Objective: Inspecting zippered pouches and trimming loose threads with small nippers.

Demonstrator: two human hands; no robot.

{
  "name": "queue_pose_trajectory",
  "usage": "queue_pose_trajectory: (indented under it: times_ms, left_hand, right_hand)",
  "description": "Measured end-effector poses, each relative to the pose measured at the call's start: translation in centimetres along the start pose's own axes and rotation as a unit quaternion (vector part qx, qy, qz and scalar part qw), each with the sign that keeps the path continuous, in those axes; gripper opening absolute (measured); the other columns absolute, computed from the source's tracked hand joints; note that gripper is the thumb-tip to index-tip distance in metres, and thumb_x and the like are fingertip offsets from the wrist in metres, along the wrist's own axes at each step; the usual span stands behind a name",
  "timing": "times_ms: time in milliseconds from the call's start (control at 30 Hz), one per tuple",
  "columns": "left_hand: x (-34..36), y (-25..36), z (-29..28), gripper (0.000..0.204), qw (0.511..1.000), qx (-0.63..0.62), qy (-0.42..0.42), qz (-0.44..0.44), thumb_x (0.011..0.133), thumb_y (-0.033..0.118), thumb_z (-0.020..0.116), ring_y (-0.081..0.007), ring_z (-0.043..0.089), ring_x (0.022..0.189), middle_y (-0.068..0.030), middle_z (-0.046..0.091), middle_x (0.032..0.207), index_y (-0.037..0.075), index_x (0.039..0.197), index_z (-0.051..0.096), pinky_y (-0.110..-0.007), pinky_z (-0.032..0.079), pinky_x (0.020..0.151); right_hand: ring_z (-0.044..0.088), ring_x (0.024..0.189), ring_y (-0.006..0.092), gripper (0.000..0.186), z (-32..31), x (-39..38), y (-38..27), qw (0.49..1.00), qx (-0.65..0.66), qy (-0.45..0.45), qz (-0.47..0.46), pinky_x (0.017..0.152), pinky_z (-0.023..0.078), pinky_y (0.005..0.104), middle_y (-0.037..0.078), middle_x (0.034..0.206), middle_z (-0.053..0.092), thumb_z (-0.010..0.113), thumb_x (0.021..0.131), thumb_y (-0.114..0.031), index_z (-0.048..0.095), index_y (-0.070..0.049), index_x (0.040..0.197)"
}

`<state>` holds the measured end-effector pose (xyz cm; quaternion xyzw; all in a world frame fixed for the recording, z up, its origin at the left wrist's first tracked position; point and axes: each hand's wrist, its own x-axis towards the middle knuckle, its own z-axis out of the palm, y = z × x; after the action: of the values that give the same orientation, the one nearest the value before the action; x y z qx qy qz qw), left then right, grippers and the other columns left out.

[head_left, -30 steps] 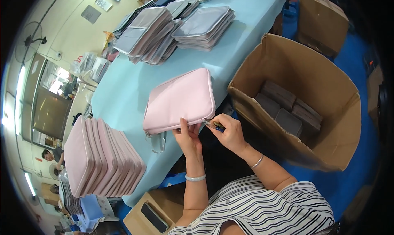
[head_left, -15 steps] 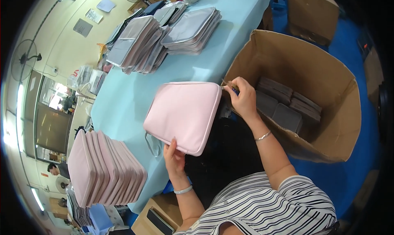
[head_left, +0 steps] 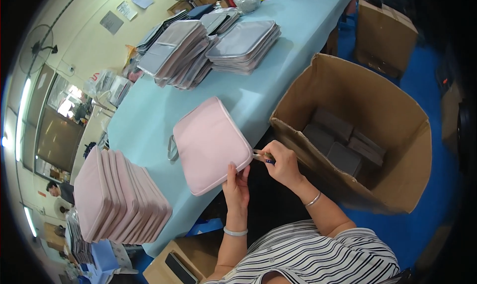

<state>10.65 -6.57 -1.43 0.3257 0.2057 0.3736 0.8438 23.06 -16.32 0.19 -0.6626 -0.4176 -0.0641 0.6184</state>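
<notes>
A pale pink zip pouch (head_left: 211,145) with rounded corners is tilted in front of me, partly over the table edge. My left hand (head_left: 236,188) grips its near lower edge, thumb on the front face; the fingers behind are partly hidden. A grey wrist strap (head_left: 172,148) hangs from the pouch's left side. My right hand (head_left: 283,166) is closed round a small tool (head_left: 269,160) with a dark blue part and a light tip. That tip meets the pouch's right corner. Most of the tool is hidden by my fingers, so its kind is unclear.
A tall stack of pink pouches (head_left: 117,197) stands left on the blue-covered table (head_left: 144,112). Plastic-wrapped pouches (head_left: 243,43) are piled at the back. Right of me, an open cardboard box (head_left: 397,194) holds several grey pouches. Another carton (head_left: 181,259) lies below the table's near edge.
The pouch has turned, bringing its right corner lower. My left hand has shifted right along its edge, and my right hand with the tool has moved down to that corner.
</notes>
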Motion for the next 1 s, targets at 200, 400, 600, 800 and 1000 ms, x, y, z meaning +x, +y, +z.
queue_pose_trajectory:
  times_ms: [200,400,600,800,1000]
  left_hand:
    - [-2.6,1.5,1.0,0.042,0.995,0.093,-0.031,-0.035,0.09,0.007,0.056,-0.0219,0.061,0.101,-0.0124,0.055,0.118,0.0,0.129,0.043,-0.035,0.059,0.073]
    - [-1.9,4.7,-1.8,0.038,0.996,0.084,0.011,0.038,0.088,0.017,0.056,-0.0179,0.065,0.072,-0.0144,0.063,0.102,-0.006,0.118,0.049,-0.024,0.052,0.05]
    - [-0.9,4.6,-2.2,0.039,0.999,0.047,0.022,0.017,0.088,0.02,0.056,-0.0164,0.064,0.079,-0.0093,0.062,0.1,-0.001,0.119,0.049,-0.026,0.051,0.057]
    - [-1.0,4.5,-3.0,0.049,0.996,0.082,0.015,-0.026,0.089,0.026,0.057,-0.0202,0.059,0.101,-0.0097,0.057,0.117,0.0,0.129,0.042,-0.032,0.05,0.079]
    - [-0.3,3.3,-3.0,0.051,0.99,0.126,0.05,0.027,0.092,0.02,0.057,-0.0213,0.052,0.116,-0.0126,0.05,0.129,-0.003,0.133,0.038,-0.034,0.044,0.096]
  right_hand:
    - [0.054,0.062,0.0314,0.017,-0.2,4.0,2.4,0.991,-0.083,0.102,-0.022,0.055,0.042,0.0371,0.014,0.072,0.052,0.067,0.077,-0.002,0.05,-0.001,0.078]
    - [0.055,0.064,0.0335,0.018,-0.4,6.5,3.2,0.987,-0.088,0.116,-0.062,0.056,0.043,0.0393,0.013,0.07,0.052,0.067,0.081,-0.01,0.05,-0.004,0.078]
    - [0.06,0.065,0.0304,0.015,0.3,5.8,2.5,0.996,-0.003,0.084,0.019,0.058,0.046,0.0349,0.013,0.072,0.059,0.065,0.083,-0.01,0.052,-0.002,0.082]
    - [0.062,0.066,0.0241,0.018,-0.2,5.6,3.9,0.991,0.034,-0.016,0.129,0.061,0.047,0.0322,0.013,0.073,0.064,0.07,0.08,-0.015,0.063,0.001,0.083]
    - [0.062,0.068,0.0183,0.014,0.2,3.8,4.3,0.985,0.017,-0.052,0.166,0.064,0.048,0.0287,0.013,0.075,0.065,0.069,0.08,-0.011,0.063,0.002,0.085]
